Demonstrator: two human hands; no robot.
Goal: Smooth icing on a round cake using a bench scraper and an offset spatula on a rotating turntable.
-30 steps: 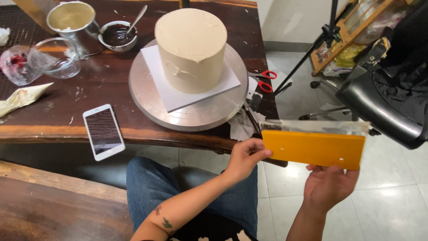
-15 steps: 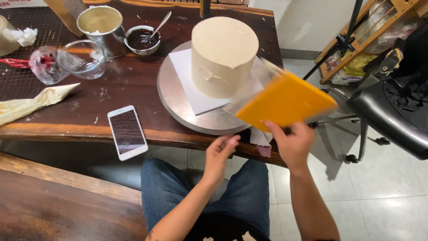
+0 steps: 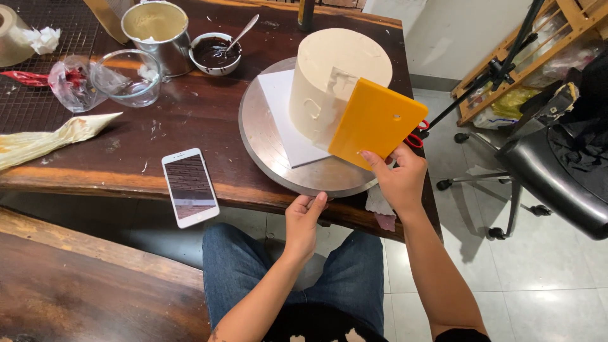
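A tall round cake coated in cream-coloured icing stands on a white square board atop a round metal turntable. My right hand grips an orange flat scraper by its lower corner, and the scraper's long edge rests against the cake's right side. My left hand is at the turntable's near rim, fingers curled against the table edge just below it, holding nothing.
On the dark wooden table lie a smartphone, a piping bag, a glass bowl, a metal cup of icing and a bowl of chocolate with a spoon. A black chair and tripod stand at right.
My right hand has brought the orange scraper from mid-air over the floor up against the cake's side. My left hand let go of it and moved to the turntable's near rim.
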